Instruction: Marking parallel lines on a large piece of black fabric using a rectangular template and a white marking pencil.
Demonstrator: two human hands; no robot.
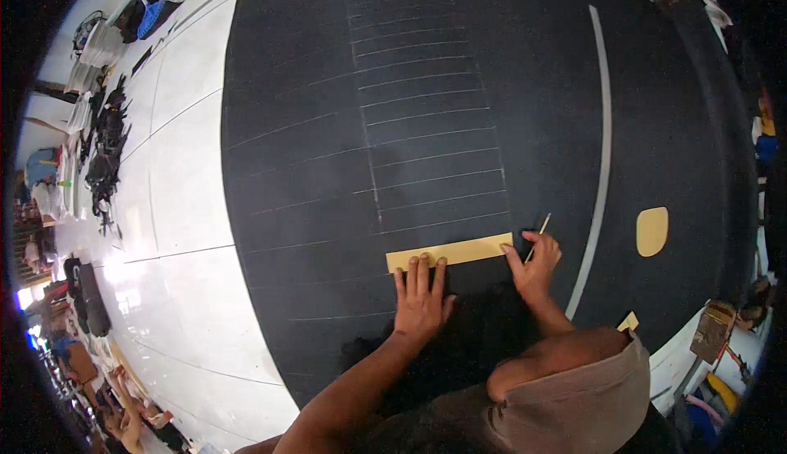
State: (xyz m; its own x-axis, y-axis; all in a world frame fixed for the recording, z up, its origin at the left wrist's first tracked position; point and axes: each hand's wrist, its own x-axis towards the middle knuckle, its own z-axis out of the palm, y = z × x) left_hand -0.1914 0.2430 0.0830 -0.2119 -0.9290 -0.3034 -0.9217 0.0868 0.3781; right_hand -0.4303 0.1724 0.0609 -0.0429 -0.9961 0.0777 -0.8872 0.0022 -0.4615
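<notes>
A tan rectangular strip, like a card template (463, 249), lies on a large black sheet (541, 126). My left hand (420, 298) rests on the strip's lower left part, fingers stretched out flat and pressing it down. At the strip's right end is my right hand (537, 265), its thumb touching the corner. A thin pale pencil (539, 237) is held in its fingers, slanting up to the right. Above the strip, a ladder of thin white lines (434, 161) runs up the sheet. Fainter lines continue to the left.
A long grey straightedge (605, 118) lies on the sheet at the right. Beyond it are a rounded tan piece (652, 232) and a small tan scrap (628, 321). White tiled floor (180, 200) borders the left, with black scraps (106, 147) and a blue dustpan-like item (151, 18).
</notes>
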